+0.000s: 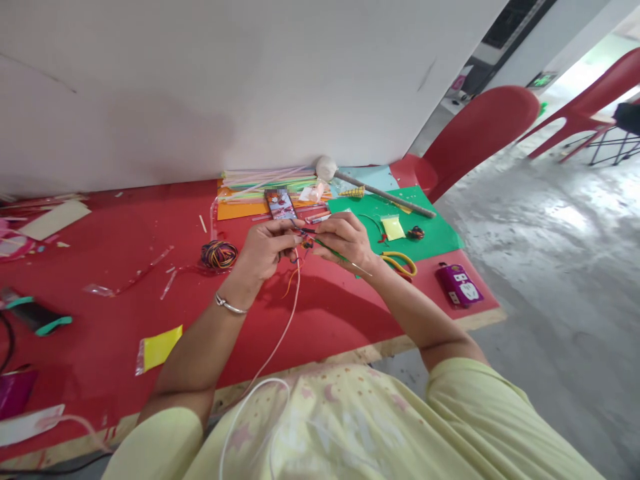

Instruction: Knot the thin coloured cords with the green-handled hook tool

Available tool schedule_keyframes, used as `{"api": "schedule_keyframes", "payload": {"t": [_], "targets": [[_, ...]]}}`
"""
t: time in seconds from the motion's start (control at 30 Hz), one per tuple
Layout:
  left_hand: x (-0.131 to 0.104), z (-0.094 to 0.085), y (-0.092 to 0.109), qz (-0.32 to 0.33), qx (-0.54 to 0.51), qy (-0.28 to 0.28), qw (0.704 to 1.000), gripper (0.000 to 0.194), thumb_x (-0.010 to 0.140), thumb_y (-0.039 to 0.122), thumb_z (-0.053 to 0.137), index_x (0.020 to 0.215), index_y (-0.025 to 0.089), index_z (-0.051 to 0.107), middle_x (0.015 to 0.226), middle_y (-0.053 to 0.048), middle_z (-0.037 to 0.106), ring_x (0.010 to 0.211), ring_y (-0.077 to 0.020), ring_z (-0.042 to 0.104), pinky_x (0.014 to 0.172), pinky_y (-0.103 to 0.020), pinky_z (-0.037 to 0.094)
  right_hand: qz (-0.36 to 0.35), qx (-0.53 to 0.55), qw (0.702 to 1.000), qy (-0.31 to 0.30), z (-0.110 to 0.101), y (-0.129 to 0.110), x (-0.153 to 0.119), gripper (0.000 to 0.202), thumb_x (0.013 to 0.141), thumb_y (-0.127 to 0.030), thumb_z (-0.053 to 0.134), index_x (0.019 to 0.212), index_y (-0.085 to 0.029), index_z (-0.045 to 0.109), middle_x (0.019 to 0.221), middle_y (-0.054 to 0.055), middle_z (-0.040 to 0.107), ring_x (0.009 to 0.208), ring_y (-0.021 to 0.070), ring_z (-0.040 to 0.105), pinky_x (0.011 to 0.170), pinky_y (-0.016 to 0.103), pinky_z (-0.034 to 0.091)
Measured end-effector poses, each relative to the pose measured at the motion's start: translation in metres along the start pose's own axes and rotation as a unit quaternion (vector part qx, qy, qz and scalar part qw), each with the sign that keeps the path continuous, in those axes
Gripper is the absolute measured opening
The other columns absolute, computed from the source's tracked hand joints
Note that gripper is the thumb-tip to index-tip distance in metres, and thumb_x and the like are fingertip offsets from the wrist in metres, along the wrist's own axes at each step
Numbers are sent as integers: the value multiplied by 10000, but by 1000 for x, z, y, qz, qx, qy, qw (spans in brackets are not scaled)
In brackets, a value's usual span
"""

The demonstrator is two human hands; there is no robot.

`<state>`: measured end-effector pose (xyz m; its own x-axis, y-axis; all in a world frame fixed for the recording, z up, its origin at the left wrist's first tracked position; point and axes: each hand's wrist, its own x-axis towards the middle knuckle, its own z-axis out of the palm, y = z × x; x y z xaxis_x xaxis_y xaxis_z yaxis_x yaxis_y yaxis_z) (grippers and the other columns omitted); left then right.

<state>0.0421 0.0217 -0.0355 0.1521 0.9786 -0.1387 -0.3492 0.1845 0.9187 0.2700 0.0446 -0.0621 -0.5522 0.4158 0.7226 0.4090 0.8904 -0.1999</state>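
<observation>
Both hands meet over the red table [190, 347], just in front of a phone [281, 203] with a lit screen. My left hand [265, 250], with a silver bracelet on its wrist, pinches a small multicoloured yarn piece [306, 241]. My right hand [347, 239] is closed on a thin crochet hook [361, 269] whose metal end points down to the right; its other end reaches the yarn piece. An orange strand hangs below the fingers. To the left of my left hand lies a ball of multicoloured yarn [219, 255]. A pale pink cable [287, 320] runs down from between the hands.
Pipe cleaners [270, 183] lie along the wall. Yellow-handled scissors [403, 262], a yellow packet [393, 227] and a grey stick [390, 197] are on or beside green paper [440, 233]. A purple box [460, 285] sits at the right, a bright yellow packet [161, 348] at the left.
</observation>
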Motion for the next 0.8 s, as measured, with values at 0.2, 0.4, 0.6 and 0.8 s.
{"api": "schedule_keyframes", "payload": {"t": [0.2,0.4,0.6,0.8], "targets": [[4,-1,2,32,33,15,999,244,543,154,886,784,157,845,640,-20,698,460,-93,568,426,-220,474,-26,-55,998,-29,-16,-5,5,239,1008,-491,668,964,-287,785,1117,68,763,1094,275,644,913,461,557],[1,-1,8,15,50,-11,999,197,546,156,858,741,160,837,638,-36,709,471,-111,594,447,-232,492,15,26,999,-23,-29,-13,17,270,1027,-473,639,894,-297,796,1097,60,729,1089,265,622,967,496,545],[-2,2,9,-5,30,-38,999,179,540,149,866,718,155,840,630,-48,704,490,-128,617,481,-249,516,168,252,953,16,-29,-18,18,400,1032,-469,638,736,-235,768,1086,64,718,1043,216,635,985,450,511],[-2,14,-16,90,21,-1,996,355,629,183,866,983,208,865,700,-4,705,561,-112,596,482,-223,441,443,501,730,141,27,-37,12,474,943,-702,637,1004,-242,733,790,-5,649,755,152,625,791,320,562]]}}
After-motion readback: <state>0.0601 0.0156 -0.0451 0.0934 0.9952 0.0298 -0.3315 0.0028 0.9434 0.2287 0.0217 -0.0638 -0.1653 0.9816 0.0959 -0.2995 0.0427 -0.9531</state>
